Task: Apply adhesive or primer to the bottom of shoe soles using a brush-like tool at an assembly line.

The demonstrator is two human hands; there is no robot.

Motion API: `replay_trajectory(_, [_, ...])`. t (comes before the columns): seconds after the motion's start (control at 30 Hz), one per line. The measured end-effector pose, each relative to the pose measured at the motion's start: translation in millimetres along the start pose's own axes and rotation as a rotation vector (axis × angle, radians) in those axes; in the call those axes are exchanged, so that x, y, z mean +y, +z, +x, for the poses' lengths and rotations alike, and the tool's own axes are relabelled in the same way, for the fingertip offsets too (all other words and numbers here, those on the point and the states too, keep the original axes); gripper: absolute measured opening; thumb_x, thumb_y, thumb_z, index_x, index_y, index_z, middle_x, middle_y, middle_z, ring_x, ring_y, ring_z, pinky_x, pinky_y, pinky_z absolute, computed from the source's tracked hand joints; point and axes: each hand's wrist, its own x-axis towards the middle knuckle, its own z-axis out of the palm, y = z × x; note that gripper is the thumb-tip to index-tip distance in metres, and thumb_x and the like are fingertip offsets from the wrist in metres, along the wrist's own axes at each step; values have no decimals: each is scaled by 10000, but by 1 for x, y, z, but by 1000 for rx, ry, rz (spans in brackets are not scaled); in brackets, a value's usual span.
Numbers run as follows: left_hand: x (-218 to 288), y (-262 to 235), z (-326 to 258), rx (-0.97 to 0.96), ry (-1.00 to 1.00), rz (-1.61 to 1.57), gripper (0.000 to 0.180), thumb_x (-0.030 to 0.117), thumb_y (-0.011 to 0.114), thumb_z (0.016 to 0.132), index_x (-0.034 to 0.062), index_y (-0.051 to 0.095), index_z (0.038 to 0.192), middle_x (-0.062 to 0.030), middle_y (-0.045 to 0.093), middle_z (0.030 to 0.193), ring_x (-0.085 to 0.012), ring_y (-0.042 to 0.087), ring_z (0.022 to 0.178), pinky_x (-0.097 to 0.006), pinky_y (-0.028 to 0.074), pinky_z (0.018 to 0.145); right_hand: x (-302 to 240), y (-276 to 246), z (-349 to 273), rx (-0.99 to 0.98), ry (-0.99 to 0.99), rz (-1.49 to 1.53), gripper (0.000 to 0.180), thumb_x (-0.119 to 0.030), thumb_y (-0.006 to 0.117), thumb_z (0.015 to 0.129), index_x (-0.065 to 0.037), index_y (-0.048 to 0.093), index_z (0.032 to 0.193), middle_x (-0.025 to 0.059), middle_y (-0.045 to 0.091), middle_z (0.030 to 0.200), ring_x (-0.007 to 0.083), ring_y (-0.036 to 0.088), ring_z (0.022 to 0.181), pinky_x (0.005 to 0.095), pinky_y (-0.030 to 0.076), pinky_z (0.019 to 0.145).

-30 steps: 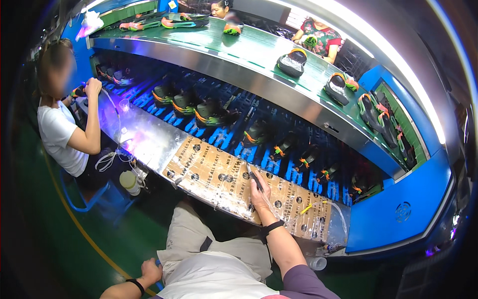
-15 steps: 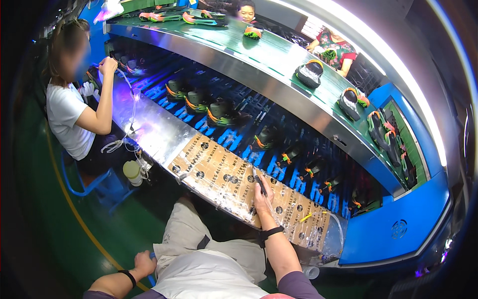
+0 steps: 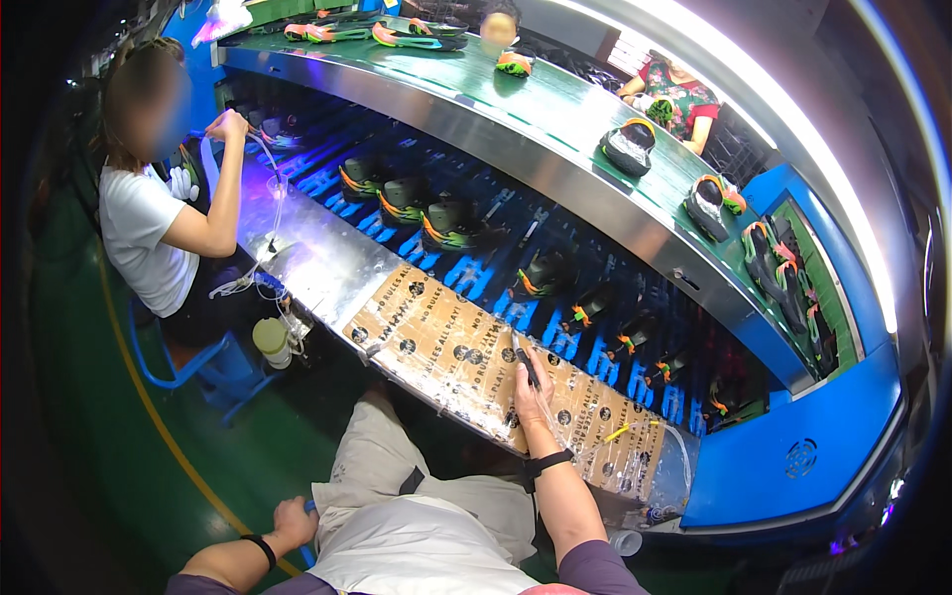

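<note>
Lying slantwise at the middle of the frame, tip toward upper left: one slim dark pen-shaped tool [image 3: 529, 368], pale at the tip, above the surface [image 3: 319, 260].

Right hand [image 3: 534, 395]: fingers closed around the tool; forearm rising from the lower edge of the frame, right of centre, elbow bent; black band [image 3: 548, 462] at the wrist.

Left hand [image 3: 294, 520]: lower left of the frame, low beside the thigh, fingers curled near a small blue edge; whether it grips this, cannot tell. Dark band [image 3: 264, 549] at the wrist.

Surface: long, narrow, slanting from left of centre down to lower right; bare shiny metal at its left end, elsewhere covered with printed brown cardboard [image 3: 421, 342] under clear film. Upon it, right part: one yellow stick [image 3: 617, 433].

Beyond the surface: dark bay with blue racks [image 3: 464, 272], carrying black shoes with orange and green trim [image 3: 448, 226]. Above: green belt [image 3: 560, 111], further shoes spaced along it.

Room: seated co-worker [image 3: 149, 223], white shirt, left of frame, on a blue stool [image 3: 233, 372]; person in a floral top [image 3: 682, 96], top right of centre; blue panel [image 3: 783, 486], lower right; green floor [image 3: 149, 496] with yellow line, lower left.
</note>
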Motion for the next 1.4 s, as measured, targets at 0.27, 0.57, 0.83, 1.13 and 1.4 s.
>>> replay_trajectory(0.27, [-2, 4, 1, 16, 16, -8, 357, 274, 697, 845, -14, 710, 1056, -271, 730, 1040, -460, 688, 1024, -536, 543, 946, -1, 0, 1, -12, 38, -4, 398, -178, 679, 977, -31, 679, 1347, 206, 759, 1164, 302, 752, 1041, 376, 562, 909])
replay_trajectory(0.57, [0, 3, 0, 20, 8, 10, 360, 282, 690, 845, -16, 708, 1048, -278, 729, 1043, -461, 689, 1026, -536, 542, 950, 3, 1, 2, -3, 53, 16, 395, -164, 676, 972, -33, 681, 1345, 212, 758, 1170, 317, 752, 1057, 379, 562, 921])
replay_trajectory(0.83, [1, 7, 0, 33, 14, 28, 373, 297, 686, 854, -23, 703, 1045, -278, 729, 1041, -459, 690, 1019, -536, 541, 950, 10, 2, 3, -5, 8, 44, 395, -161, 676, 970, -24, 681, 1340, 228, 753, 1166, 332, 746, 1072, 387, 559, 935])
replay_trajectory(1.13, [-2, 12, 0, 62, 33, 28, 353, 291, 699, 845, -19, 702, 1014, -273, 729, 1001, -461, 694, 980, -544, 548, 918, 7, 1, 4, -15, 3, 52, 394, -163, 679, 972, -25, 677, 1342, 224, 755, 1149, 329, 749, 1052, 387, 560, 920])
replay_trajectory(1.4, [3, 11, -2, 61, 19, 19, 357, 288, 697, 844, -20, 704, 1023, -276, 730, 1006, -459, 696, 978, -543, 550, 917, 13, 2, 5, -8, -26, 30, 396, -165, 677, 970, -29, 679, 1342, 218, 758, 1130, 326, 751, 1028, 389, 561, 910])
